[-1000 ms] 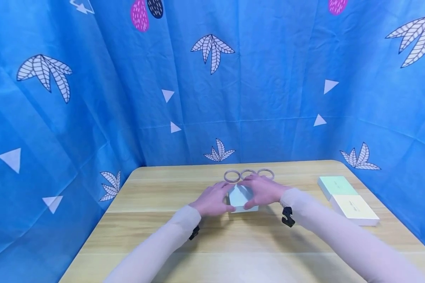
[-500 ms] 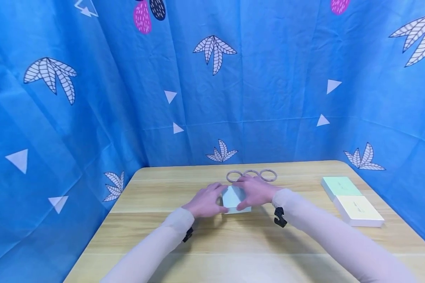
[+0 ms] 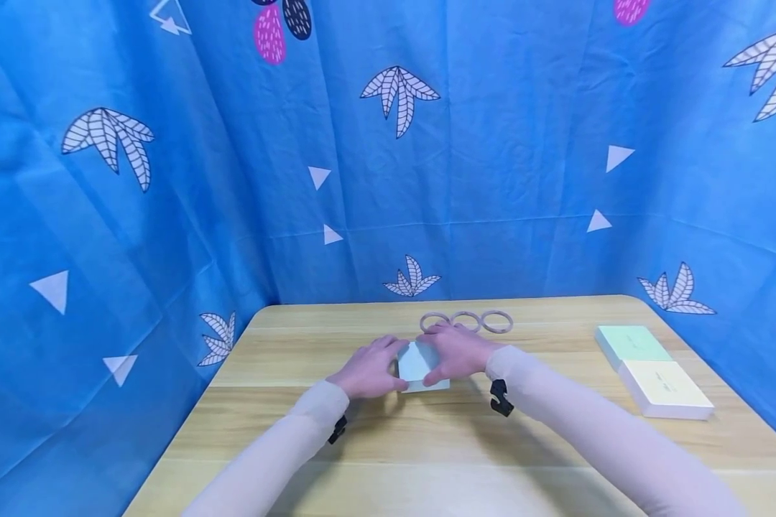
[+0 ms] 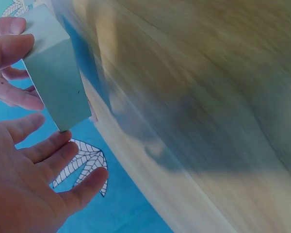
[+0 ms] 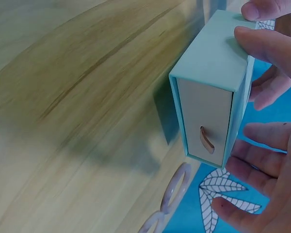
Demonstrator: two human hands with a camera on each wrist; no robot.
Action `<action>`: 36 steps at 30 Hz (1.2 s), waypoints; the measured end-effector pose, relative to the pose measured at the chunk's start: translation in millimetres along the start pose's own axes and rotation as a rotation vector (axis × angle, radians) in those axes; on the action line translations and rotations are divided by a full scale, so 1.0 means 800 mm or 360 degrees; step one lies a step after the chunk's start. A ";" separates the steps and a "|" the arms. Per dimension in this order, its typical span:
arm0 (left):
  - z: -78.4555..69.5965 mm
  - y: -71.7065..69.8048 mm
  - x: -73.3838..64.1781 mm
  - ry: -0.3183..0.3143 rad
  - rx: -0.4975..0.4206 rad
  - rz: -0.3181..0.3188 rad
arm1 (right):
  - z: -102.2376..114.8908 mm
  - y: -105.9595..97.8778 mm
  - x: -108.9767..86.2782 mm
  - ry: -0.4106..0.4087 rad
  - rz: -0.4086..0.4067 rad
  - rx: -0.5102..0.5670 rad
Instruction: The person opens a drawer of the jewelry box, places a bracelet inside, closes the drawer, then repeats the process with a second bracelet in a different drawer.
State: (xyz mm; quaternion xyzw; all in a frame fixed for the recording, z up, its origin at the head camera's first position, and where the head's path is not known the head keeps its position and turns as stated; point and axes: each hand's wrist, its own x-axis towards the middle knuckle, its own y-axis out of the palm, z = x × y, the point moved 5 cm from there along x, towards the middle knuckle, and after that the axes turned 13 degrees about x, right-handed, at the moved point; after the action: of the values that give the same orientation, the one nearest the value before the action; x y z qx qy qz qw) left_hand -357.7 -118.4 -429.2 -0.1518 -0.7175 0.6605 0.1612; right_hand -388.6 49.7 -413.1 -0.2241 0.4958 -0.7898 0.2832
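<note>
A pale mint-green box [image 3: 417, 360] sits between both hands near the middle of the table. In the right wrist view one face of the box [image 5: 208, 53] shows a light drawer panel [image 5: 203, 104] with a small brown pull tab [image 5: 207, 141]. My left hand [image 3: 370, 370] grips the box's left side, thumb towards me and fingers towards the far end. From the right side my right hand [image 3: 455, 350] holds it in the same manner, covering part of its top. Whether the box's underside touches the table cannot be told.
Three pale purple rings [image 3: 496, 322] lie in a row just beyond the hands. At the table's right edge lie a green box [image 3: 634, 343] and a cream box [image 3: 666, 384], touching. A blue patterned curtain [image 3: 491, 172] encloses the wooden table [image 3: 297, 345].
Both hands and the mint-green box have shifted left over the table, away from the rings' right end. The rings and the two boxes at right stay put; the head view has turned slightly.
</note>
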 end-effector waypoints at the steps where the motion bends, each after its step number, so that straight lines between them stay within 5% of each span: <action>1: 0.002 0.000 0.000 -0.0004 0.0000 0.0000 | 0.002 0.000 0.001 -0.0003 0.0004 -0.0006; 36: 0.035 0.006 -0.010 -0.0146 -0.0012 0.0092 | 0.028 0.026 0.031 -0.0056 0.0017 -0.0111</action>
State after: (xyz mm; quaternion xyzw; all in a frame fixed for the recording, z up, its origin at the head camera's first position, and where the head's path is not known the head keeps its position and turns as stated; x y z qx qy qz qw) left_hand -362.7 -146.5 -436.5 -0.1425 -0.7219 0.6684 0.1085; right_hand -388.2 11.3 -421.2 -0.2451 0.5190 -0.7665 0.2882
